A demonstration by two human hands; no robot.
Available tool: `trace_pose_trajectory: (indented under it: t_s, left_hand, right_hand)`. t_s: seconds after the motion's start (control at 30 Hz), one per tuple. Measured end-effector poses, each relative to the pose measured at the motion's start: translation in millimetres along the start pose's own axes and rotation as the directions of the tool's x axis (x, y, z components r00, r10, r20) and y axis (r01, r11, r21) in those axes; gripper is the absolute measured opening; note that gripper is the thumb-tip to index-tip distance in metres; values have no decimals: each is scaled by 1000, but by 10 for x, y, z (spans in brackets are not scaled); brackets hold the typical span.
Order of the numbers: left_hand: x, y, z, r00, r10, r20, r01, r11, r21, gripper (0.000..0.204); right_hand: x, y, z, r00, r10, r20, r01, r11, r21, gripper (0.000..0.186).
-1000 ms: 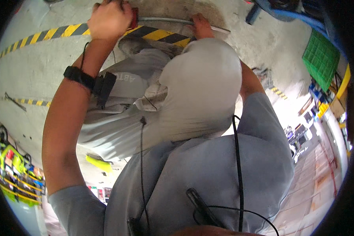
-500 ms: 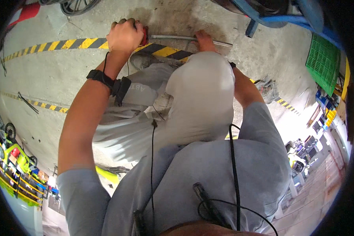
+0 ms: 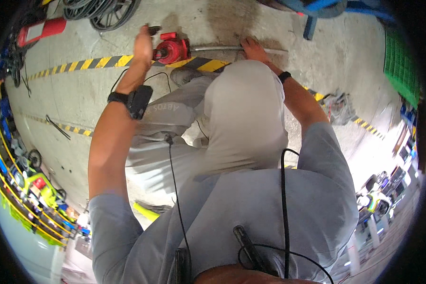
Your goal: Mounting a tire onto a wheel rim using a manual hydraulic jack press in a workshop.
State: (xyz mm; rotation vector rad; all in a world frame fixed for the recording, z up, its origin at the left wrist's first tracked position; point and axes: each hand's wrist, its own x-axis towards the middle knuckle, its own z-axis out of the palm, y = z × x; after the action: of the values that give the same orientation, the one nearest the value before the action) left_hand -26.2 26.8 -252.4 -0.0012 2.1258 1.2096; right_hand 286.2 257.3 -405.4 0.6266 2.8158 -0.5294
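My left hand [image 3: 144, 46] is open, held edge-on with fingers extended just left of a red tool, apparently a jack [image 3: 168, 52], lying on the concrete floor; a small dark shape by my fingertips is unclear. My right hand [image 3: 253, 52] grips a silver metal bar [image 3: 213, 48] that runs rightward from the red tool along the floor. Yellow and black striped tape [image 3: 92, 64] runs under the tool. My bent leg in grey trousers [image 3: 241, 109] rises between my arms, beside my shoe [image 3: 184, 77].
Wheels with coiled tubing [image 3: 111, 19] and a red cylinder [image 3: 42, 32] lie at upper left. A blue metal frame [image 3: 364, 10] and green plastic crate [image 3: 397, 66] stand at right. A crumpled bag [image 3: 338, 109] lies right of me. Yellow rails and vehicles line the left edge.
My left hand has come off the red tool, fingers now straightened at its left, uncovering it. My right hand stays on the bar. The view has shifted, showing more at upper left.
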Motion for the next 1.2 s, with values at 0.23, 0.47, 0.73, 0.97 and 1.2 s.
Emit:
trace_pose_trajectory:
  t_s: [0.23, 0.47, 0.73, 0.97, 1.2]
  left_hand:
    - [-174, 47, 316, 923, 382, -47, -277, 743, 610, 58]
    - [-146, 70, 321, 821, 571, 6, -404, 573, 714, 53]
    - [-788, 511, 190, 967, 202, 157, -194, 180, 964, 55]
    - [-851, 348, -123, 912, 255, 320, -370, 180, 911, 45]
    - [-759, 245, -74, 870, 318, 377, -452, 208, 867, 41]
  right_hand:
    - [-132, 36, -9, 993, -73, -89, 80, 993, 81, 43]
    - [-232, 183, 14, 987, -158, 38, 156, 986, 57, 38]
    - [60, 281, 288, 861, -233, 453, 122, 958, 261, 43]
    - [-31, 38, -138, 990, -142, 21, 141, 989, 39, 49]
    - [135, 62, 174, 686, 26, 727, -533, 698, 478, 46]
